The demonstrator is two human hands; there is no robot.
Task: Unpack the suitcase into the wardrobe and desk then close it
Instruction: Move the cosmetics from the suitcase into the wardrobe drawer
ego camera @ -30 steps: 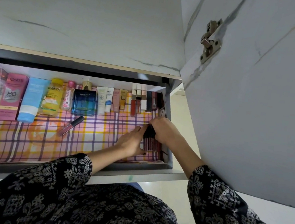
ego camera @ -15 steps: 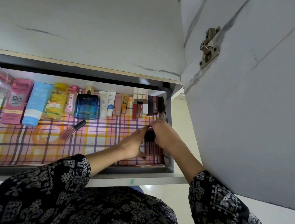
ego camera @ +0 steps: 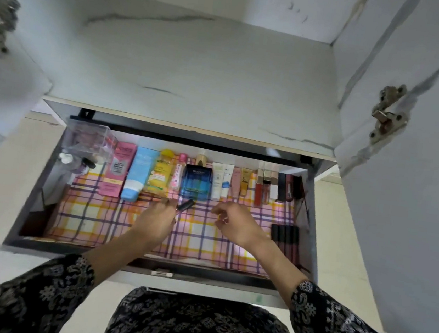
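Most cosmetics (ego camera: pixel 194 181) already line the drawer (ego camera: pixel 228 275); left hand (ego camera: pixel 156 219) pinches one unplaced lip gloss (ego camera: pixel 186 204) mid-drawer, right hand (ego camera: pixel 234 222) loosely curled, empty.

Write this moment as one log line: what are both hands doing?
place: drawer | left hand: holds lip gloss tube | right hand: empty, above checked liner | dark tubes: lined up by right wall

Black sleeves (ego camera: pixel 56 293) — pale grey floral print — leave the forearms bare; the garment front (ego camera: pixel 194 327) matches.
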